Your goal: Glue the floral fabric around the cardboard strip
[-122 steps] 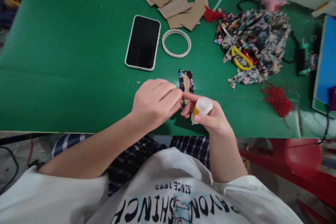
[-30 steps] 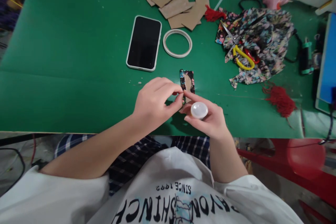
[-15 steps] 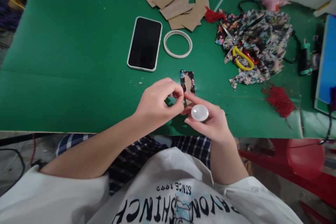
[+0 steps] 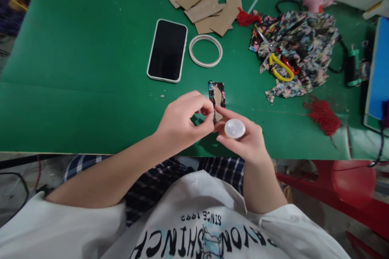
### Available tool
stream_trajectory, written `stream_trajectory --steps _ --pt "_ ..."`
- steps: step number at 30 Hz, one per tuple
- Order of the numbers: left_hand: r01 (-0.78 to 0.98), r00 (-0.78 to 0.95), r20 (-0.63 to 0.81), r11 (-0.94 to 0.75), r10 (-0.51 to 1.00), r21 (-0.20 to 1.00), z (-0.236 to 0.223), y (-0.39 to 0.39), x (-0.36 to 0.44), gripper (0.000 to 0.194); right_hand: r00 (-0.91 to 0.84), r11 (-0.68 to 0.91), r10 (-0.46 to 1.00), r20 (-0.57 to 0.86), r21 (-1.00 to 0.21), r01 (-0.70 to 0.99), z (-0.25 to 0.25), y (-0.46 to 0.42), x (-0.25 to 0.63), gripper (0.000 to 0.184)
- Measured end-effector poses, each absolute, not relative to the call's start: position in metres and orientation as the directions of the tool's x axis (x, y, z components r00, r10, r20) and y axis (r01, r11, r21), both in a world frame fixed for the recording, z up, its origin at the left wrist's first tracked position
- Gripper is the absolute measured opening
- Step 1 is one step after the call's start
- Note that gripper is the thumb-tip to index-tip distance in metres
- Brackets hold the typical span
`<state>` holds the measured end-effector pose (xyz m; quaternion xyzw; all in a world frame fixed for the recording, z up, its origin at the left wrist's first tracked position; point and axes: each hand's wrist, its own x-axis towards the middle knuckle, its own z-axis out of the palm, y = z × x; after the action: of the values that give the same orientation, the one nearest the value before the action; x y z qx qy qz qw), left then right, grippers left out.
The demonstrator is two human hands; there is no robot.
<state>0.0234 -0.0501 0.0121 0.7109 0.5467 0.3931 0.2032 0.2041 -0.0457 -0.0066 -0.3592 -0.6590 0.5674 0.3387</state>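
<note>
A small cardboard piece wrapped at its edges in dark floral fabric (image 4: 218, 93) lies on the table in front of me, its bare cardboard middle showing. My left hand (image 4: 190, 114) is closed in a pinch at the fabric's lower left edge; the fingertips partly hide what is between them. Held in my right hand (image 4: 251, 139) is a white bottle (image 4: 235, 129), seen end-on, with its pale round end facing up. The right index finger stretches out to press on the wrapped piece beside the left fingertips.
Beyond the hands lie a phone (image 4: 168, 50), a roll of tape (image 4: 206, 64) and several cardboard pieces (image 4: 202, 8). To the right are crumpled floral cloth (image 4: 313, 48), scissors (image 4: 281, 67), red tassel threads (image 4: 325, 115) and a pink glue gun (image 4: 317, 3).
My right hand and the bottle have shifted slightly to the right, the bottle's end tilting a little. My left hand has barely moved, and the wrapped piece stays in place.
</note>
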Motion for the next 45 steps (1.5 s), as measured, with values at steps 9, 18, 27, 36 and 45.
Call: stream_trajectory --steps 9,18,27,36,45 --pt "0.63 0.063 0.37 -0.325 0.927 0.706 0.0069 -0.0493 0.0234 0.008 -0.517 0.155 0.853 0.075 -0.982 0.113 -0.0045 -0.0464 0.2032 0.06" --pt "0.599 0.064 0.332 -0.302 0.941 0.742 0.0083 -0.0493 0.0223 0.006 -0.532 0.293 0.839 0.116 -0.92 0.26 -0.0034 -0.0468 0.2039 0.064" --pt "0.595 0.071 0.302 -0.283 0.951 0.752 0.0097 -0.0482 0.0226 0.008 -0.557 0.401 0.814 0.167 -0.855 0.33 -0.0014 -0.0475 0.2025 0.064" --pt "0.603 0.07 0.317 -0.293 0.946 0.742 0.0114 -0.0482 0.0235 0.01 -0.546 0.385 0.822 0.164 -0.866 0.319 -0.0017 -0.0478 0.2024 0.063" --pt "0.604 0.074 0.322 -0.299 0.944 0.739 0.0111 -0.0488 0.0235 0.01 -0.524 0.352 0.839 0.146 -0.88 0.318 -0.0006 -0.0469 0.2019 0.061"
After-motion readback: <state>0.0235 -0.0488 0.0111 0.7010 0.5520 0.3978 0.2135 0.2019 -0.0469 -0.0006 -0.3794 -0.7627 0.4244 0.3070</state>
